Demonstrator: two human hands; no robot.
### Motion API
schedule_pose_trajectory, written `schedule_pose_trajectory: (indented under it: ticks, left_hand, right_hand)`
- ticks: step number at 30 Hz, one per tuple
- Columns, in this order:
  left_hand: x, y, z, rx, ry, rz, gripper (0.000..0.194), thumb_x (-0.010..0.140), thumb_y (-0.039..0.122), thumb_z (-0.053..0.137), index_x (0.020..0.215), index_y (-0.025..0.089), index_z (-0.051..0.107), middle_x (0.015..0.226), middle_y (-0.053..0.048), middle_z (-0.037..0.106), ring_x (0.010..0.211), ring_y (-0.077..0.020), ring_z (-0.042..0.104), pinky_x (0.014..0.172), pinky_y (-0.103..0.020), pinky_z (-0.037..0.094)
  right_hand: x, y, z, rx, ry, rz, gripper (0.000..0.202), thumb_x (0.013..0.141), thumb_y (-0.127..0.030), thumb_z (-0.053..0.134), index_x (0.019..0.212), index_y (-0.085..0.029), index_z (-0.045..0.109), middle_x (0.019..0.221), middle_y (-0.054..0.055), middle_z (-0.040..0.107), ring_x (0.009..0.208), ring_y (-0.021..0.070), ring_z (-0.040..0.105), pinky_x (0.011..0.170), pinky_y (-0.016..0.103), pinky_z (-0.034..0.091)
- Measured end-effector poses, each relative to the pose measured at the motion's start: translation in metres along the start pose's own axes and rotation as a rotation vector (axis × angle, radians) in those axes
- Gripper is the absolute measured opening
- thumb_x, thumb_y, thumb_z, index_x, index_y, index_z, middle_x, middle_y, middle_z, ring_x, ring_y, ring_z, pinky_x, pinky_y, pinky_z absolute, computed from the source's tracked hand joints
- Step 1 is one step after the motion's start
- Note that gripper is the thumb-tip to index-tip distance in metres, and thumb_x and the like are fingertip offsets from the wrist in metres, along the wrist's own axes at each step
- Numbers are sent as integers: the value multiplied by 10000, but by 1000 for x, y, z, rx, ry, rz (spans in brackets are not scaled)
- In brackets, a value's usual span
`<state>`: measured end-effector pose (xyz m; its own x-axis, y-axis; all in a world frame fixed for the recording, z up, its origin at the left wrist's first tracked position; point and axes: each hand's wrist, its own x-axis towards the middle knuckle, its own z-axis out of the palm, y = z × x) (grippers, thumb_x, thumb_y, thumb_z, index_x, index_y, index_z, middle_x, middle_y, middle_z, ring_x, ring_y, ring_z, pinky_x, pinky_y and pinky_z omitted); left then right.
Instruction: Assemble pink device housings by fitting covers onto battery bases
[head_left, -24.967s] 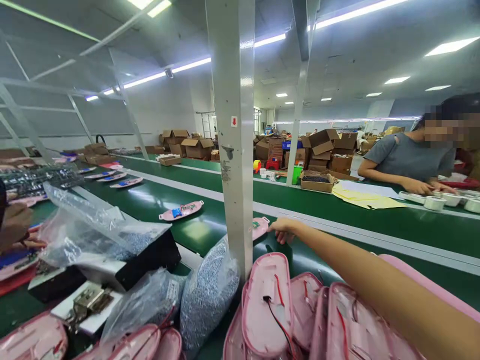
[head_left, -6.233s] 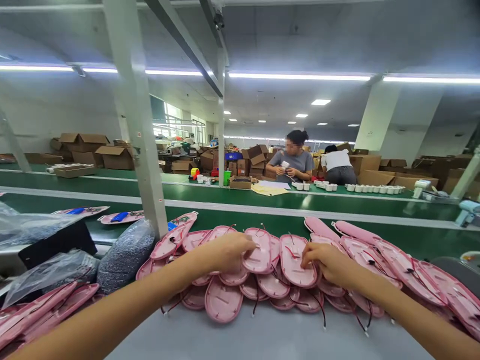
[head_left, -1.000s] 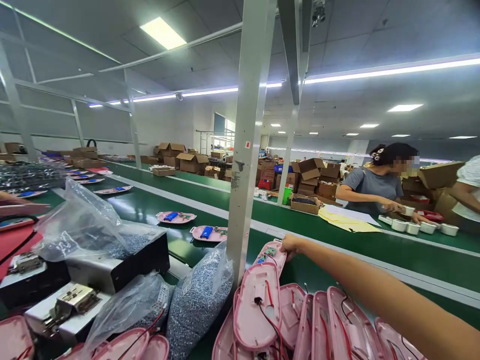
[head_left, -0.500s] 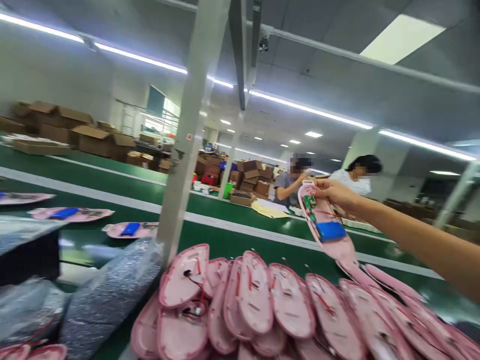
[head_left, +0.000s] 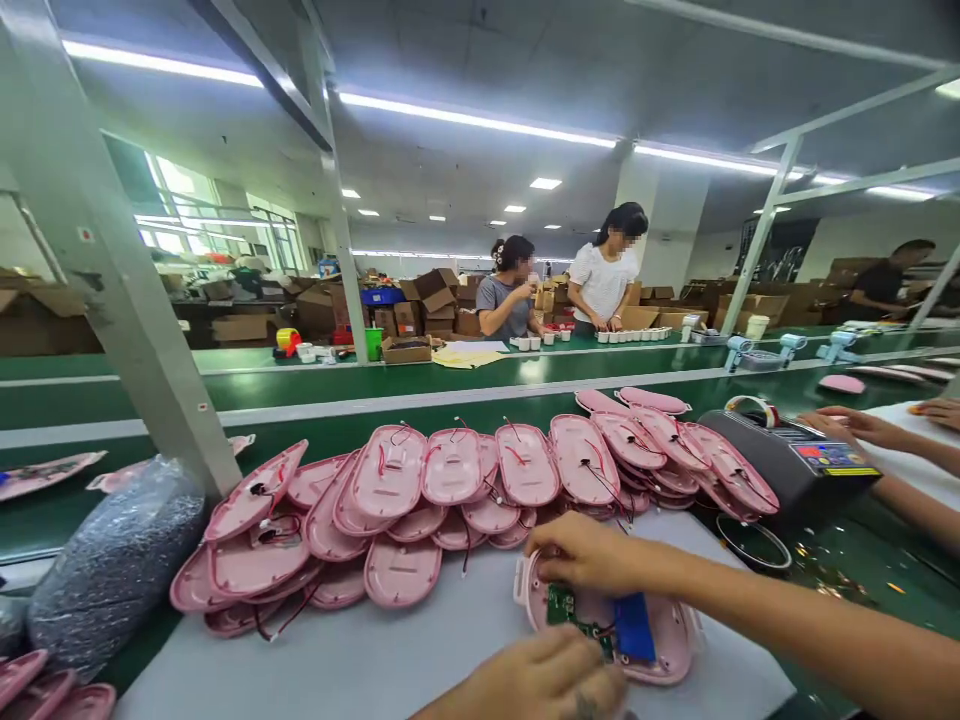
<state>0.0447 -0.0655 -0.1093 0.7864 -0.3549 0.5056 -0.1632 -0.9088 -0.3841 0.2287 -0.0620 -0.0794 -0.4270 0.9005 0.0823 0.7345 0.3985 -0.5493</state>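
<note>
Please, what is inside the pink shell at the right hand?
Inside the pink shell, a green circuit board and a blue block are visible. The right hand and left hand hide parts of it; what they cover cannot be seen.

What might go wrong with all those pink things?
The left hand is very close to the green circuit board in the open pink plastic shell at the right hand, so its fingers might bump it. Behind, the heap of pink oval plastic shells overlaps unevenly; a knock could make some slide. Thin dark wires dangle from its front and might snag.
</note>
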Motion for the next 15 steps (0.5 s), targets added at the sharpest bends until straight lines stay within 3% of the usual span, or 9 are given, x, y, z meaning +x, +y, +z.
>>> schedule_pose_trajectory:
  ticks: [2, 4, 6, 8, 11, 13, 15]
  left_hand:
    - [-11, -9, 3, -26, -10, -230, 149, 970, 221, 448, 1050, 176, 566, 969, -69, 622, 827, -175, 585, 739, -288, 507]
    - [-23, -16, 13, -46, -9, -389, 229, 1001, 254, 346, 1090, 164, 537, 982, -79, 620, 828, -189, 581, 725, -300, 485]
    - [-33, -21, 25, -59, -22, -408, 256, 1012, 270, 320, 1120, 151, 519, 974, -73, 621, 839, -185, 578, 756, -303, 465]
    - [-35, -23, 31, -94, -68, -408, 219, 987, 286, 434, 1145, 151, 503, 965, -56, 621, 845, -186, 571, 763, -311, 445]
    - [-22, -23, 23, -245, -202, -527, 364, 858, 281, 632, 1176, 184, 484, 1012, -55, 604, 905, -222, 553, 774, -346, 427]
    - [-9, -22, 11, -388, -320, -657, 404, 799, 199, 634, 1174, 230, 488, 1074, -43, 583, 967, -230, 532, 824, -371, 408]
    - [2, -23, 0, -498, -393, -764, 384, 796, 139, 593, 1147, 269, 507, 1099, -17, 568, 1002, -218, 510, 866, -387, 383]
  right_hand:
    - [1, -4, 0, -72, 130, -58, 205, 816, -156, 580, 1005, -182, 656, 953, 36, 680, 860, 173, 611, 753, 254, 434]
    - [1, -4, -16, -137, 302, -118, 213, 841, -160, 550, 1023, -201, 652, 1007, 33, 674, 917, 172, 610, 808, 266, 438]
    - [3, 5, -46, -202, 461, -87, 227, 871, -154, 490, 1031, -204, 643, 1002, 28, 675, 912, 161, 611, 825, 271, 448]
    - [13, 22, -81, -324, 516, 7, 323, 845, -89, 446, 1100, -178, 624, 1086, 59, 660, 990, 182, 598, 892, 309, 444]
    - [40, 54, -123, -451, 357, 42, 612, 685, 26, 478, 1264, -154, 563, 1339, 99, 536, 1238, 228, 474, 1040, 357, 363]
    - [59, 72, -133, -434, 204, 5, 773, 565, 55, 520, 1296, -194, 561, 1422, 76, 468, 1306, 243, 416, 1065, 343, 341]
    - [72, 84, -134, -421, 84, 2, 770, 502, 47, 548, 1217, -225, 632, 1349, 63, 542, 1232, 266, 492, 996, 335, 399]
